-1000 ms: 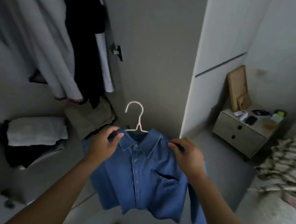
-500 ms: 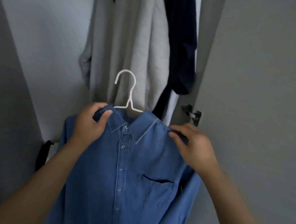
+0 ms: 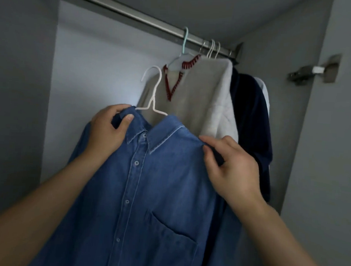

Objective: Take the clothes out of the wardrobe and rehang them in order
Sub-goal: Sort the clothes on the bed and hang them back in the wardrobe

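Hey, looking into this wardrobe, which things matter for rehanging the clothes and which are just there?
Part of the job:
blue denim button shirt
white wire hanger under its collar
steel wardrobe rail
left hand, right hand, each with a grip on a shirt shoulder
beige jumper with red-trimmed neck
dark navy garment

Just there:
metal door hinge

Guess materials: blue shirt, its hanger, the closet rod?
Blue shirt: looks like denim or chambray cotton, matte, with faded lighter seams and collar edge. Hanger: thin white wire, probably coated metal, going by the slim bent hook. Rod: brushed metal, likely steel or aluminium, showing a dull grey sheen. None is certain from sight alone.
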